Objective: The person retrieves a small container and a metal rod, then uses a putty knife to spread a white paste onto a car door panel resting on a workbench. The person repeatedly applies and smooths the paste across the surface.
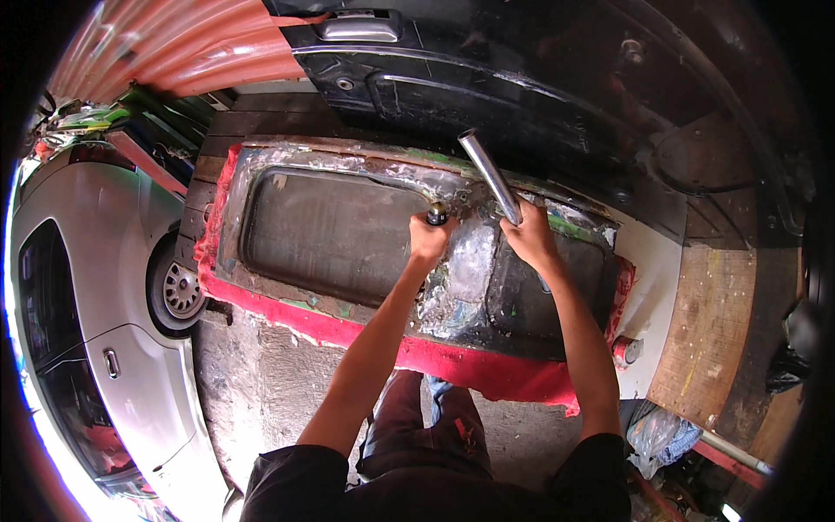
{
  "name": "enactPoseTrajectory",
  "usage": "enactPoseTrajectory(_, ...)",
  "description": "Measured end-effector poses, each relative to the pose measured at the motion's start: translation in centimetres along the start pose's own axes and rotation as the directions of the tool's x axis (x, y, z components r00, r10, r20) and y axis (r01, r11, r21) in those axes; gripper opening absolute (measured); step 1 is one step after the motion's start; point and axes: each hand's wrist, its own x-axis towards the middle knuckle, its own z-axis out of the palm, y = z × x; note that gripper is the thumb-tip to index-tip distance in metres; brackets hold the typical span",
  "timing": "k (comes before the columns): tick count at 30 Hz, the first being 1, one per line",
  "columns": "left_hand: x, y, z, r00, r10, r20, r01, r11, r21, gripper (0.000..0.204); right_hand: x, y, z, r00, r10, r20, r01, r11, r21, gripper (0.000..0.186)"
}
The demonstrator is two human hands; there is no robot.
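My left hand (430, 239) is closed round a short black cylindrical object with a rounded brass-coloured end (437, 211); its lower part is hidden in my fist. My right hand (529, 233) grips the near end of a shiny metal pipe (489, 174), which slants up and to the left with its hollow end facing away from me. Both hands are over a worn, paint-smeared metal vehicle panel (465, 270) with two dark recessed areas. The panel lies on red cloth (348, 337) that hangs over its near edge.
Along the far side stands a large black vehicle body panel (522, 96) with a handle. A silver car (130, 287) is parked at the left. Wooden boards (704, 326), a roll of red tape (626, 351) and a plastic bag (652, 435) are at the right.
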Motion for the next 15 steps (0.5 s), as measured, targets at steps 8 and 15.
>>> enactPoseTrajectory(8, 0.8, -1.4, 0.1, 0.994, 0.093, 0.064, -0.097, 0.993, 0.068, 0.025, 1.9, -0.9, -0.7, 0.989, -0.145, -0.022, 0.144, 0.989, -0.028, 0.038)
enactPoseTrajectory(15, -1.1, 1.9, 0.1, 0.982, -0.098, 0.159, 0.113, 0.990, -0.087, 0.028, 4.1, -2.1, -3.2, 0.993, 0.103, -0.052, -0.103, 0.995, 0.014, 0.033)
